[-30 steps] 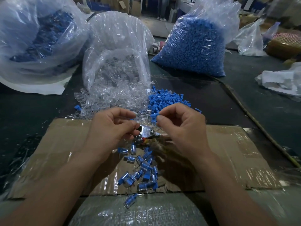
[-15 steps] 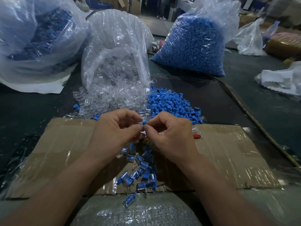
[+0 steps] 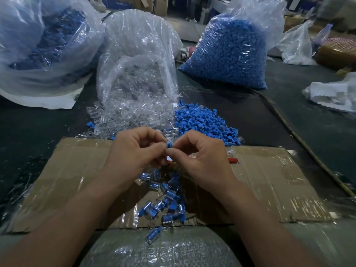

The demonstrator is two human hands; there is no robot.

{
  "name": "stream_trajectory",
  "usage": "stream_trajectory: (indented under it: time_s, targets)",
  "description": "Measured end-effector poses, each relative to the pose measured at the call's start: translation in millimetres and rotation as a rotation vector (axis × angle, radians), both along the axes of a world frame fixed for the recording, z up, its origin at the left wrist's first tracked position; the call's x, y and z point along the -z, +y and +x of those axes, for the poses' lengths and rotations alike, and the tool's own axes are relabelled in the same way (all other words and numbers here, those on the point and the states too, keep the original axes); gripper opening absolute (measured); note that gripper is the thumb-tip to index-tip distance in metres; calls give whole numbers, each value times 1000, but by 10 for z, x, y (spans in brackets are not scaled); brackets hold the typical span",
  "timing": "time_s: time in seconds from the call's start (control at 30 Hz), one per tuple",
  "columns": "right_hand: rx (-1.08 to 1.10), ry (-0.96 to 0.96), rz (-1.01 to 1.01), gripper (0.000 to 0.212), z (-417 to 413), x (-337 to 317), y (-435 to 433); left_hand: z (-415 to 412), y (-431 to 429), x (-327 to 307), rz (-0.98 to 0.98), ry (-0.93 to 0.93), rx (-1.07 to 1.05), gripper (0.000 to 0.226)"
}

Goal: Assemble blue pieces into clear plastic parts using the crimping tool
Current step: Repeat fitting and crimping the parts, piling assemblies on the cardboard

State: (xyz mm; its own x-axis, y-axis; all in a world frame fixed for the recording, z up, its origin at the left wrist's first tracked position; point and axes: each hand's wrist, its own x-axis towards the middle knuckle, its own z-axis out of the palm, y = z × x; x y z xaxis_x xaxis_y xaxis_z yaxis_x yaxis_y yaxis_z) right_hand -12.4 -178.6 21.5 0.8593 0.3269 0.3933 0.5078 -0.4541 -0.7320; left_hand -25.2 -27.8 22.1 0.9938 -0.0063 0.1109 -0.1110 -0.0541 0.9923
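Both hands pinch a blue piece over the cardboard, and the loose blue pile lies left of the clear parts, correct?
No. The head view shows the loose blue pile to the right of the clear parts, not left. The left hand and right hand do pinch a blue piece over the cardboard.

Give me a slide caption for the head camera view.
Left hand and right hand pinch a blue piece over assembled parts on cardboard; loose clear parts behind.
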Motion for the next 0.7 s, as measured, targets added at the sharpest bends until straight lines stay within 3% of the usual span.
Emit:
stream_trajectory:
  time_s: [0.17,0.43,0.7]
  targets:
    - [-79,-93,-6,28,29,3,-43,21,35,-10,-128,131,13,14]
    - [-104,-16,100,29,33,20,-86,13,64,-11,-194,195,115,10]
    - [-95,-73,47,25,50,25,-105,27,72,-7,-167,202,158,9]
